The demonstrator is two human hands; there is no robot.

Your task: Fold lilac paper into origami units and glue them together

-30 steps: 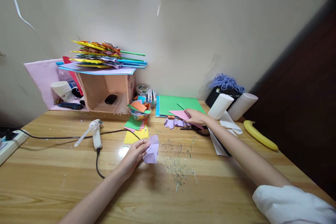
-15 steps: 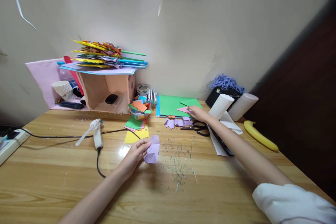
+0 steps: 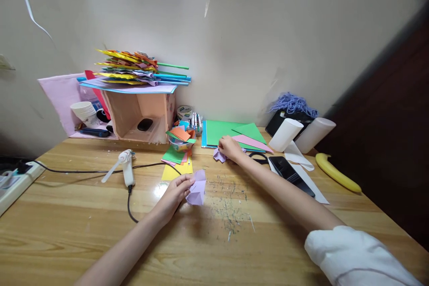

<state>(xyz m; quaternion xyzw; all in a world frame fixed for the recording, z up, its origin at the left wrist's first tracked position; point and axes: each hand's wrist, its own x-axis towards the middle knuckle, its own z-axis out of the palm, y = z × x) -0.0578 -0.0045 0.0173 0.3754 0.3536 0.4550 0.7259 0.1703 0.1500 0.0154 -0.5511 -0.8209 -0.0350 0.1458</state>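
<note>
My left hand (image 3: 179,190) pinches a folded piece of purple paper (image 3: 197,190) above the middle of the table. Farther back, my right hand (image 3: 230,148) reaches down over several small purple paper cutouts (image 3: 219,155), its fingers drawn together. Whatever its fingertips grip is hidden. Just behind it, a pink paper strip (image 3: 253,142) lies across green paper sheets (image 3: 217,132). The black handles of the scissors (image 3: 258,157) show beside my right wrist; the blades are covered by the hand.
A glue gun (image 3: 127,167) with a black cord stands on the left. Paper scraps fill a bowl (image 3: 181,145) near a pink box (image 3: 112,118). On the right are a phone (image 3: 291,174), white paper rolls (image 3: 286,134) and a banana (image 3: 337,174). Tiny clippings (image 3: 231,208) litter the table.
My right hand has moved left from the pink strip to the purple cutouts, leaving the strip on the green sheets. My left hand still holds the folded purple paper.
</note>
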